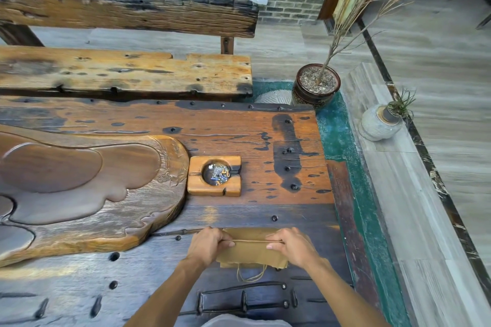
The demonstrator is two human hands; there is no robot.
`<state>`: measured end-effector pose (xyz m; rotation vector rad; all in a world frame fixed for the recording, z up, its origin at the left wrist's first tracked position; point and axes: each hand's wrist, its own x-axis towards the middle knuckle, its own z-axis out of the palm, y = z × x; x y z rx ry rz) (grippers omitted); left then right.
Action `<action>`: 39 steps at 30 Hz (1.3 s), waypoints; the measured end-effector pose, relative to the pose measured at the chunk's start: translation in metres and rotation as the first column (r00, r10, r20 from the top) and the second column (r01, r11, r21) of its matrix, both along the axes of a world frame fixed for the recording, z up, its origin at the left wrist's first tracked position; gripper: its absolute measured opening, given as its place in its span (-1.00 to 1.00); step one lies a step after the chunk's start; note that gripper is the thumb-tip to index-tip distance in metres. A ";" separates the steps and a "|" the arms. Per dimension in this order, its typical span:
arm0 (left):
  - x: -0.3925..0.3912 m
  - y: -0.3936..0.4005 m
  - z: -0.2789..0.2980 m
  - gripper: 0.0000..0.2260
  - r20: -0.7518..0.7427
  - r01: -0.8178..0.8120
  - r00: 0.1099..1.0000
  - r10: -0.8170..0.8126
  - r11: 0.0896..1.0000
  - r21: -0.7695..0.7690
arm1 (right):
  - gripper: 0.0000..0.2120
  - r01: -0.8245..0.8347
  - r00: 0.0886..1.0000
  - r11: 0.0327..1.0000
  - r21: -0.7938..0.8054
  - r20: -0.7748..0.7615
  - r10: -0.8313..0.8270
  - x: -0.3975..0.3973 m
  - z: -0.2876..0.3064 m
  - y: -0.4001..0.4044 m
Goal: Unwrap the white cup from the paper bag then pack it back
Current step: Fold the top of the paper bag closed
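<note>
Cup: not seen, whether wrapped inside cannot be told | paper bag [249, 249]: laid flat at near table edge, one string handle hanging toward the viewer | left hand [206, 244], right hand [292, 245]: fingers closed on the bag's folded ends | table [265, 141]: worn, studded wood; ashtray [214, 176] beyond | brick wall behind.

A paper bag [252, 249] lies on the surface [265, 135] nearest the person, an ashtray [214, 176] behind it, a carved tray [79, 194] to the left.
</note>
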<state>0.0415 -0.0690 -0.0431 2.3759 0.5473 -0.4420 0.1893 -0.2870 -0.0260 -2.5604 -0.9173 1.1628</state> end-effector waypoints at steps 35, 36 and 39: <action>-0.003 -0.003 -0.010 -0.46 -0.106 -0.560 0.784 0.612 0.624 -0.545 | -0.89 0.558 0.827 0.802 0.215 -0.223 -0.516 0.003 -0.011 -0.027; -0.003 0.000 -0.007 -0.47 -0.087 -0.567 0.766 0.636 0.607 -0.556 | -0.90 0.556 0.829 0.801 0.223 -0.214 -0.516 0.003 -0.009 -0.025; -0.004 0.013 0.006 -0.62 -0.061 -0.559 0.759 0.648 0.600 -0.572 | -0.89 0.539 0.842 0.806 0.245 -0.189 -0.506 0.011 -0.008 -0.022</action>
